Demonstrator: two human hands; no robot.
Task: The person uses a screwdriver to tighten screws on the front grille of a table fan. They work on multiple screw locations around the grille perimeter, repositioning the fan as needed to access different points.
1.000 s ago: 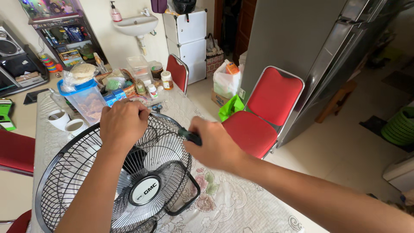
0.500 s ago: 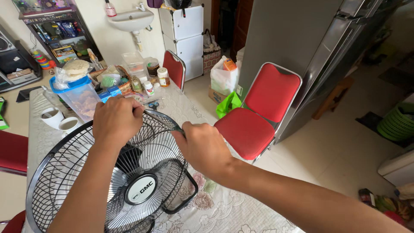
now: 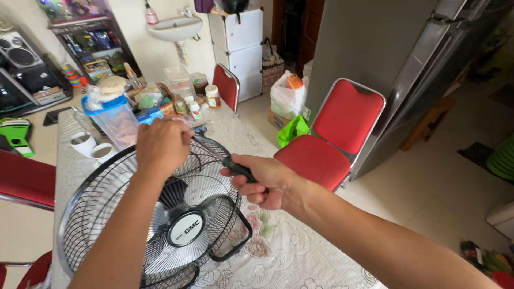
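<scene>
Two hands are on this thing, so going left to right. Far left there's a red chair seat (image 3: 24,179) poking in beside the desk (image 3: 300,262), which has a white lace cloth with a flower print. Most of the near end of the desk is taken up by the round black wire-grille fan (image 3: 155,225), lying face up with its grey centre badge pointing at the camera and a black loop handle hanging off its right side.

The left hand (image 3: 160,147) sits on the far top rim of the grille, fingers (image 3: 182,134) curled down over the wires. It looks like it's pinching or steadying something there, but the back of the hand hides whatever it is, so I can't tell what's in the grip.

The right hand (image 3: 262,182) is just to the right of the grille, closed tight around a black-handled screwdriver (image 3: 239,170). Its metal shaft runs up and to the left, from the fist toward the spot under the left hand, so the tool's long axis points diagonally across the grille's upper right edge. The tip ends up right beside the left fingers, and that's the bit everything hinges on: left hand is already at the spot, right hand is feeding the tool in from the right.

Past the fan there's a clear plastic jar with a blue lid (image 3: 115,120) and two white mugs (image 3: 91,147). Off the desk's right edge stands a red padded chair with a metal frame (image 3: 332,134).
</scene>
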